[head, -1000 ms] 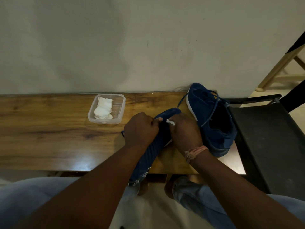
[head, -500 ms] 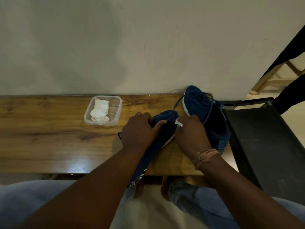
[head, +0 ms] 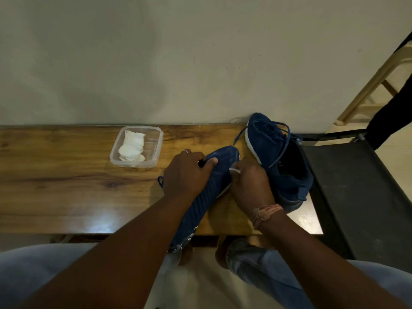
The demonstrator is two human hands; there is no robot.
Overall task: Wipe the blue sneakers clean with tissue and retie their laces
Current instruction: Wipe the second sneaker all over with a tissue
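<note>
Near sneaker [head: 214, 184] lies on its side across the wooden bench [head: 66, 186], heel overhanging toward me. My left hand [head: 185, 172] grips its upper; my right hand [head: 249, 186] pinches a tissue scrap [head: 234, 170] at the sole edge. Knit feels soft, light, so hold by the sole. Heel lettering unreadable. Second sneaker [head: 276, 152] just right, laces loose.

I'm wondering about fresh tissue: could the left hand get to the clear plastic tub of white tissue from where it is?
Probably yes. The clear plastic tub of white tissue sits open-topped on the wooden table, with bare wood between it and the left hand. That hand would first have to release the blue sneaker it holds.
</note>
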